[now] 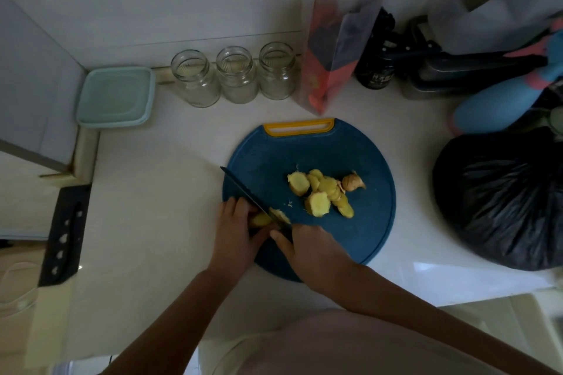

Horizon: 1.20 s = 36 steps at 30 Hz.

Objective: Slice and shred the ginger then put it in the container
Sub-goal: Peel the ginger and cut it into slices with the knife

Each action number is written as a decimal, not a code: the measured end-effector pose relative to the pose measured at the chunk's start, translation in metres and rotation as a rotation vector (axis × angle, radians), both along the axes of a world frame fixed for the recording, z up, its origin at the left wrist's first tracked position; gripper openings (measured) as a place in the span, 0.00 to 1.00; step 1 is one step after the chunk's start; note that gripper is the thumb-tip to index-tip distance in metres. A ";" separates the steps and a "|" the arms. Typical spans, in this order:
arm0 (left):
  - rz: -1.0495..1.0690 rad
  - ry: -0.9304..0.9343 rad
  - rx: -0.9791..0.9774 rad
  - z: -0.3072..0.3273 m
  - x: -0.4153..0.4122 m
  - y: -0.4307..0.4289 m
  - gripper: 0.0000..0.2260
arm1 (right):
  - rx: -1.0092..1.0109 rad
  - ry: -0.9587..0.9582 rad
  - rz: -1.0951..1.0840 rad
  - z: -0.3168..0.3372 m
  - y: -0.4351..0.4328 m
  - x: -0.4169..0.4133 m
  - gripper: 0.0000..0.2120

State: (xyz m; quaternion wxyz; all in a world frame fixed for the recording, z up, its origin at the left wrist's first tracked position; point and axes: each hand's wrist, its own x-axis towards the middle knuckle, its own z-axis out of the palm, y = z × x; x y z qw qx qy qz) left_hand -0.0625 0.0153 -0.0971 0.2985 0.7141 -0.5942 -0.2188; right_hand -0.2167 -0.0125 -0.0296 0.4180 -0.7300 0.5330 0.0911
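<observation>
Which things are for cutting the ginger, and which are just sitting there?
For the job: knife, ginger piece, ginger slices, cutting board, maybe the teal container.
Just sitting: three glass jars, black bag, dark bottle.

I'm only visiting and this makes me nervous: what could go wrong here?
The left hand holds a small ginger piece right beside the knife, so a slip could cut that hand. The light looks dim, which could make cuts harder to judge.
</observation>
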 end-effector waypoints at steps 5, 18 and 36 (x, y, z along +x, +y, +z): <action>0.003 0.009 0.034 0.002 0.002 -0.001 0.22 | 0.030 -0.114 -0.094 0.008 -0.007 -0.004 0.30; 0.048 0.083 0.074 0.006 -0.001 -0.002 0.22 | 0.026 0.018 -0.046 0.011 0.012 -0.029 0.30; 0.161 0.038 0.030 0.004 -0.022 0.012 0.14 | 0.005 0.071 -0.028 0.003 0.002 -0.018 0.29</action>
